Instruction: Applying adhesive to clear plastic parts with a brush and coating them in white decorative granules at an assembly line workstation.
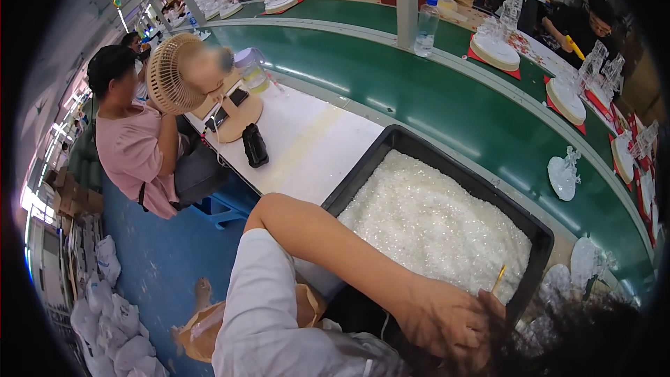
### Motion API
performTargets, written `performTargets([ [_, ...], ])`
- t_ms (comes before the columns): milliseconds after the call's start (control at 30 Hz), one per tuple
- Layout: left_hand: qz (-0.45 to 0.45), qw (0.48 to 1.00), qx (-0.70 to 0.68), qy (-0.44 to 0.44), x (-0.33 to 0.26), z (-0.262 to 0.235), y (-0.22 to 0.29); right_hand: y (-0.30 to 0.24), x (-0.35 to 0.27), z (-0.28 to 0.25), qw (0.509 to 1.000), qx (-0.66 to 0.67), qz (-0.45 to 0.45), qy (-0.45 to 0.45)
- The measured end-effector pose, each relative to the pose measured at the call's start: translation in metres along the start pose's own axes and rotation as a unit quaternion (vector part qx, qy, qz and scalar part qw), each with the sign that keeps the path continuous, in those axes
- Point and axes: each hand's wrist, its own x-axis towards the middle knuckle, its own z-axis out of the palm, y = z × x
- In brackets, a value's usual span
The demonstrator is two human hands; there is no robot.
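The slim golden-yellow stick (499, 278) slanted up and away, just right of the bare left hand (447, 318), at the near-right corner of the black rectangular plastic tray (542, 237) of clear glittering granules (433, 220), though dark wispy hair (572, 338) left that hand's grip impossible to tell.

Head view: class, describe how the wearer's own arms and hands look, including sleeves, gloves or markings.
The left arm wears a loose, pale, plain-looking sleeve ending near the elbow; the forearm is bare. The left hand has no glove, and no watch or bracelet shows at the wrist. Dark hair covers too much to describe the right arm.
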Motion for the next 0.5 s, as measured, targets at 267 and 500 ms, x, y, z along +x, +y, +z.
performTargets([
  [267, -0.001, 1.000, -0.014, 0.003, 0.001, 0.003, -0.002, 0.006, -0.002, 0.003, 0.999, -0.024, -0.036, -0.003],
  [500, 0.023, 0.999, -0.022, -0.006, 0.000, -0.004, -0.004, -0.001, 0.005, -0.006, 1.000, 0.027, 0.008, -0.006],
])
